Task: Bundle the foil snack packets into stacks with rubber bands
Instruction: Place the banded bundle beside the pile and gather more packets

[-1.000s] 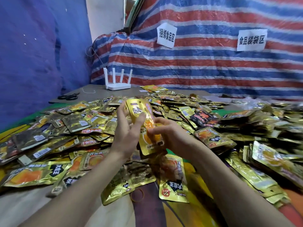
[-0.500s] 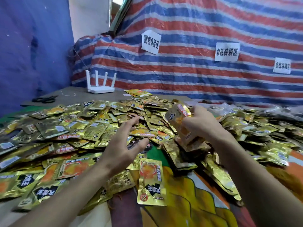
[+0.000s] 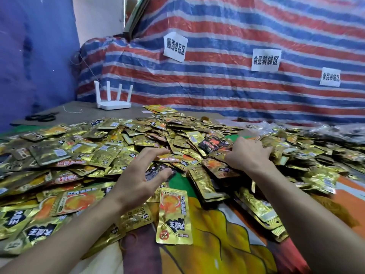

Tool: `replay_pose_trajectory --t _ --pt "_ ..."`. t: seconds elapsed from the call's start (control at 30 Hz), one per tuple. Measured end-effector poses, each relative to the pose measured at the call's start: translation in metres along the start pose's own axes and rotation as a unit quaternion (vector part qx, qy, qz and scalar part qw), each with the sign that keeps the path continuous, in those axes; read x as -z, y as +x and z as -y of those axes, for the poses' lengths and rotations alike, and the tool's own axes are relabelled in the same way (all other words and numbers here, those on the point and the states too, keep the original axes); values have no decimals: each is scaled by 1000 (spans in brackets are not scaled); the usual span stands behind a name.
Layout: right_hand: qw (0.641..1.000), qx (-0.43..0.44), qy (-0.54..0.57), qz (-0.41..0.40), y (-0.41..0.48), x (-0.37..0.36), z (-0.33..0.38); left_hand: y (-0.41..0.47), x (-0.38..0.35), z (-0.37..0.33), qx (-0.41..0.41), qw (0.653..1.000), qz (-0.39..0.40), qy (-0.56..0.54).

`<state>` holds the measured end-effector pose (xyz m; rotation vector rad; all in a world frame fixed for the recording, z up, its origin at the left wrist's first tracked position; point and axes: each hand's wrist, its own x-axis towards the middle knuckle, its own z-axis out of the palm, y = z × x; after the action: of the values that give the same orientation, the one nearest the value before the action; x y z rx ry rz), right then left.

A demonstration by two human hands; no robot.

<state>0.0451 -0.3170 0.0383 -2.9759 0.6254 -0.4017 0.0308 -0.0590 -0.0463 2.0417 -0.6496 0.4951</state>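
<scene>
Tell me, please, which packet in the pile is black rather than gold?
It is the black packet with the red-orange burst, lying on top just left of the right hand. The gold packets all around it are shiny foil.

left paper sign [image 3: 175, 46] "捆绑食品区", middle paper sign [image 3: 266, 60] "食品装袋区", both on striped tarp [image 3: 217, 91]

three paper signs [image 3: 175, 47], one router [image 3: 114, 104], countless packets [image 3: 110, 143].
</scene>
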Motion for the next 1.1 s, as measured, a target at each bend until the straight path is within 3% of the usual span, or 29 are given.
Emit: replay_pose_trajectory --t 0.1,0.23,0.37,0.47,0.63,0.77,0.93,1.1 --pt "999 24 0 -27 -6 2 8 1 2 1 5 1000 -1 11" --pt "984 149 48 -80 -16 -3 33 9 14 4 50 996 3 72" --pt "956 276 98 -19 -32 -15 70 18 38 6 121 979 -14 164" --pt "941 322 95 42 -39 -28 97 22 56 8 151 959 -11 239" --pt "940 320 57 102 -33 -53 133 19 83 24 208 891 76 396" --pt "948 298 28 106 -17 -70 152 19 100 46 268 837 165 447" --pt "922 295 90 237 -3 -79 173 25 98 63 347 808 195 435" --pt "924 312 33 218 2 -96 182 32 85 62 293 796 207 487"
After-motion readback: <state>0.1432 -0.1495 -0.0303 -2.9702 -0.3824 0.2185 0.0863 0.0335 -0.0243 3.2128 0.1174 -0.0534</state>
